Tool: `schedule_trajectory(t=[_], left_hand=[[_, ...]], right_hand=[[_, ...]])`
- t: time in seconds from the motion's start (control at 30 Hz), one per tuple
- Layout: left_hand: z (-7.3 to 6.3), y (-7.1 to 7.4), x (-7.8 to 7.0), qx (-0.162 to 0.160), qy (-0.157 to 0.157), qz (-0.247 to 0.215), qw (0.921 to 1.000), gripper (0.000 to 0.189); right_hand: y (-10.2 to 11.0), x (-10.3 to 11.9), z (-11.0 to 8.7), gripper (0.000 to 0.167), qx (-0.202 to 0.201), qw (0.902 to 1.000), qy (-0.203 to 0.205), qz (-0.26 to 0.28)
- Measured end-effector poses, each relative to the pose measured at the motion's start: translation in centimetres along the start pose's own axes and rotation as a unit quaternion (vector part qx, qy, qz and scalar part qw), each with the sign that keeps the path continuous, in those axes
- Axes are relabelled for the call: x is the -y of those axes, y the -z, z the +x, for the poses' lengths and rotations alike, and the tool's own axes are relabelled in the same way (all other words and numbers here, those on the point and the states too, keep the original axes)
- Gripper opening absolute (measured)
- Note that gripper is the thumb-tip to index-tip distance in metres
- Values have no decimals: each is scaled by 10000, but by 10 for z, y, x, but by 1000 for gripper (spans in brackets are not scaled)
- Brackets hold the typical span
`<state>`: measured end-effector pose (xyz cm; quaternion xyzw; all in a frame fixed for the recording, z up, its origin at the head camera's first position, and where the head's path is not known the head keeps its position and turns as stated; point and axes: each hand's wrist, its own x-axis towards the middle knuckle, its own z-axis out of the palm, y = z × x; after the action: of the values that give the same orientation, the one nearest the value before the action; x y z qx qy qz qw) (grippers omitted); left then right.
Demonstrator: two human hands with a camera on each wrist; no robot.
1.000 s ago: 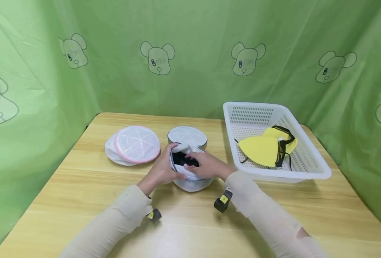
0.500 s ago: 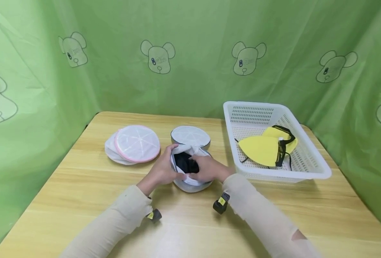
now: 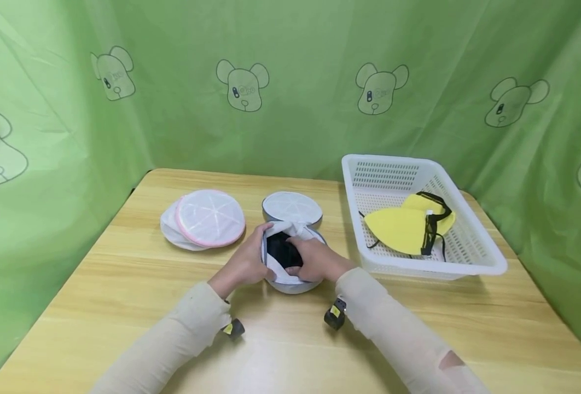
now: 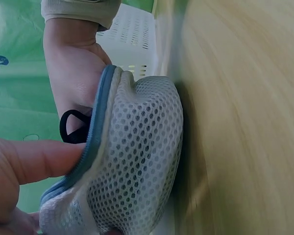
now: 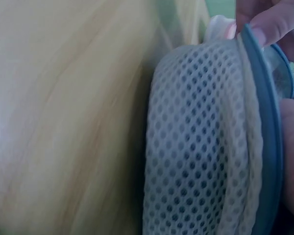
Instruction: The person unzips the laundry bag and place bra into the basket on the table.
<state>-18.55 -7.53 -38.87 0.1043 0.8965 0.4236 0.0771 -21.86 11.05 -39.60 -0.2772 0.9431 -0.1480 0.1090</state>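
Observation:
A round white mesh laundry bag (image 3: 295, 288) with a blue-grey zip edge stands on the table, its mouth unzipped. Its round lid (image 3: 292, 208) is folded back on the far side. My left hand (image 3: 246, 258) grips the left rim, thumb on the near side. My right hand (image 3: 316, 259) reaches into the mouth from the right, against a black cloth item (image 3: 282, 249) inside. A thin black strap (image 4: 63, 127) loops up beside the right hand in the left wrist view. The right fingertips are hidden in the bag.
Two more flat round white mesh bags, the upper one pink-rimmed (image 3: 211, 218), overlap at the left. A white plastic basket (image 3: 477, 269) at the right holds yellow cups (image 3: 398, 229) with black straps, bra-like. Green curtain (image 3: 310, 137) hangs behind the wooden table (image 3: 280, 350).
My right hand has gone a little deeper and nearer into the bag, and the black item now sits lower. The lid has shifted slightly right. My left hand keeps its hold on the rim.

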Motion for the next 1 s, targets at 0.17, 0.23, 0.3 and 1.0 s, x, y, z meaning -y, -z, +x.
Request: schedule_trajectory(t=[0.17, 0.23, 0.3, 1.0], left_hand=[[-2, 2, 1, 270, -337, 165, 9989, 116], [-2, 3, 1, 432, -481, 252, 9976, 116], [-3, 4, 2, 559, -604, 303, 9961, 116], [-4, 8, 3, 658, -648, 509, 9944, 115]], right_hand=[[-1, 3, -1, 80, -184, 9992, 317, -148], [-2, 6, -1, 84, -200, 9988, 353, -259], [-3, 9, -1, 87, -181, 9988, 280, -361], [-5, 13, 9, 33, -566, 9977, -252, -276]])
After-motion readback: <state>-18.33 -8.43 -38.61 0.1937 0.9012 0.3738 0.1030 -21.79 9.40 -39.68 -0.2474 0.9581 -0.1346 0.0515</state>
